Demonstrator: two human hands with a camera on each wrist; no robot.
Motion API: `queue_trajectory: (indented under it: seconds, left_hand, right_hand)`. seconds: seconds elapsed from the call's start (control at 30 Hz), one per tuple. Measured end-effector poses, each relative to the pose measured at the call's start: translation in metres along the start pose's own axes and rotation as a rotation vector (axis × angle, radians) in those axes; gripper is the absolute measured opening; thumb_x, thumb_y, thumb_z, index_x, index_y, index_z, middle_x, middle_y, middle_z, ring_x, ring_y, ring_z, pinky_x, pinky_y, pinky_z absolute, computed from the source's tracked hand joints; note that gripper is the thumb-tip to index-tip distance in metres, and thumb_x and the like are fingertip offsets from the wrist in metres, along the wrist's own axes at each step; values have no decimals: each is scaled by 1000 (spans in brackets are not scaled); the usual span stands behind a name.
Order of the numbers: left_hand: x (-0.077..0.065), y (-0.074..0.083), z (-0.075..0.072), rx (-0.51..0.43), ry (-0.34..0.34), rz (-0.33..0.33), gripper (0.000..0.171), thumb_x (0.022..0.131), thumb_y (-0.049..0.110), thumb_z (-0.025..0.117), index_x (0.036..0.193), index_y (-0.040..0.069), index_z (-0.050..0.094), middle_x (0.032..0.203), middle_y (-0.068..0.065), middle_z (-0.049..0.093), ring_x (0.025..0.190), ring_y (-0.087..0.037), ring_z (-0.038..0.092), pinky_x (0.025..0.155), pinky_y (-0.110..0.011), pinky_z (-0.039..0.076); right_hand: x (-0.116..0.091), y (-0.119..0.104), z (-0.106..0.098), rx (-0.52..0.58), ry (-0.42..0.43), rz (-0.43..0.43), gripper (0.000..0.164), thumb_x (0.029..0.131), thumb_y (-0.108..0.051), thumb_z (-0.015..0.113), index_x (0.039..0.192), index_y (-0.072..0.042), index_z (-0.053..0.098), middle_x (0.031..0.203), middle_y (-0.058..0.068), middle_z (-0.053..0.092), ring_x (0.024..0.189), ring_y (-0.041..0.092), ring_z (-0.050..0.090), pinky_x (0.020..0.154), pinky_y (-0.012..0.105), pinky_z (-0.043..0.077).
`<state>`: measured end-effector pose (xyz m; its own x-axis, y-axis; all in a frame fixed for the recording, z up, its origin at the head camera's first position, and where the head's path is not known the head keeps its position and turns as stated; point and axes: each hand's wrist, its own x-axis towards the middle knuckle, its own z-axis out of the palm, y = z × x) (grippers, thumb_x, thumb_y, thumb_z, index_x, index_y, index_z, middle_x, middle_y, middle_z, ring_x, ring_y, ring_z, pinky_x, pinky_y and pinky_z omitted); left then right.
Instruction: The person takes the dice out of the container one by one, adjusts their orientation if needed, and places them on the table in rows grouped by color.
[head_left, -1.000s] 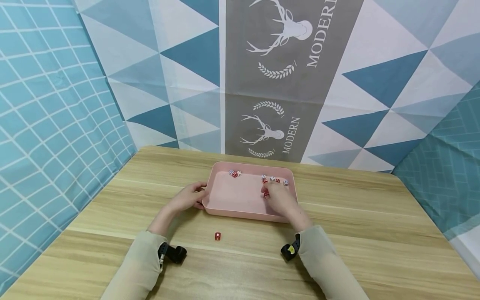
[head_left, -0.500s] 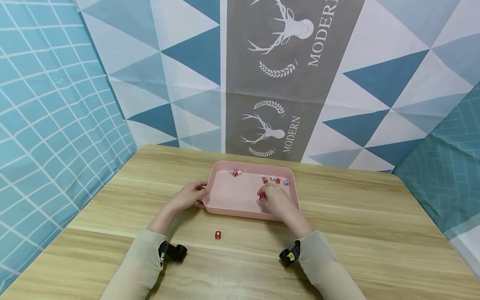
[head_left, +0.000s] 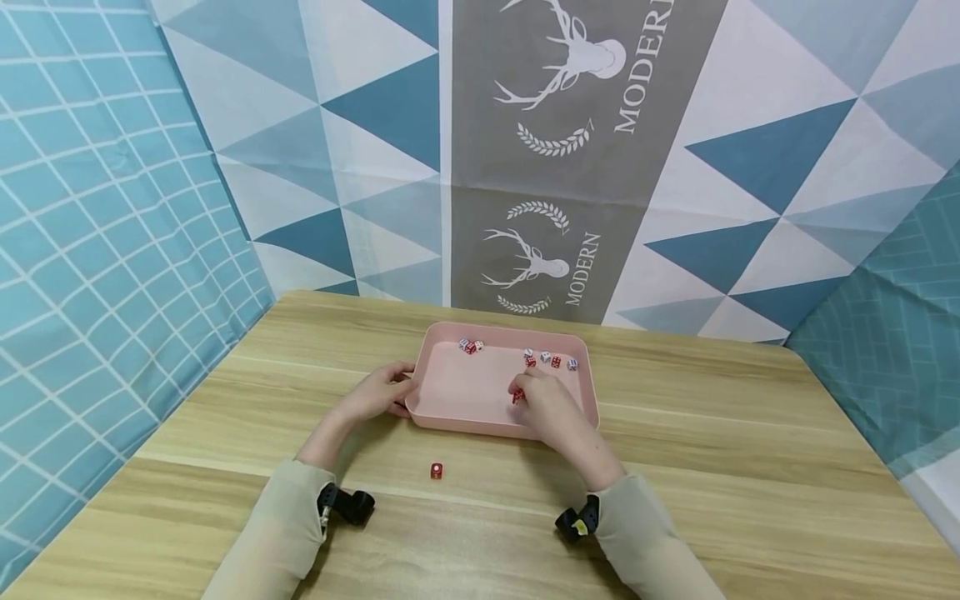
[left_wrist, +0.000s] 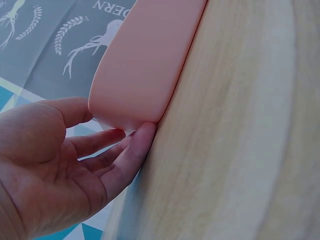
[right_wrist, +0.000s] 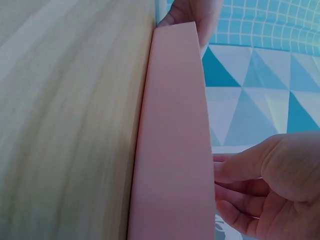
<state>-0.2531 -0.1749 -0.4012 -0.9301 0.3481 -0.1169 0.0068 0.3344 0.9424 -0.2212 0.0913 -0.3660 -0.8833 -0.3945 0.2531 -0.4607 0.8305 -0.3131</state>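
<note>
A shallow pink tray (head_left: pixel 468 427) stands on the wooden table with several red and white dice in it. At its left end my left hand (head_left: pixel 381 392) steadies it. Seen from the left wrist, the thumb (left_wrist: pixel 75 111) lies at the rim and the fingertips (left_wrist: pixel 146 131) touch the outer wall low down. Over the tray's right half, my right hand (head_left: pixel 551 404) pinches a red die (head_left: pixel 517 397) close above the floor. In the right wrist view the wall hides the fingertips and die.
Two white dice and a red die (head_left: pixel 470 347) sit together at the tray's back left. Several others, including a white die (head_left: pixel 572 365), lie at the back right. One red die (head_left: pixel 437 471) rests on the table (head_left: pixel 480 533) before the tray. Patterned cloth hangs behind.
My right hand has moved a little left within the tray, carrying the red die along. My left hand stays at the tray's left end.
</note>
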Motion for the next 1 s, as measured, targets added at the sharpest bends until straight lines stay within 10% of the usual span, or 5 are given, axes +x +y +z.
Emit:
queue_trajectory:
  seconds: [1.0]
  left_hand:
    - [0,-1,1,-1,3,4,42,91,13,37,128,-5,28,112,-26,42,83,-24,56,66,-34,51]
  right_hand:
    - [-18,-28,0,-132,119,-252,14,71,-8,65,82,-16,63,77,-5,57,69,9,53,60,24,41]
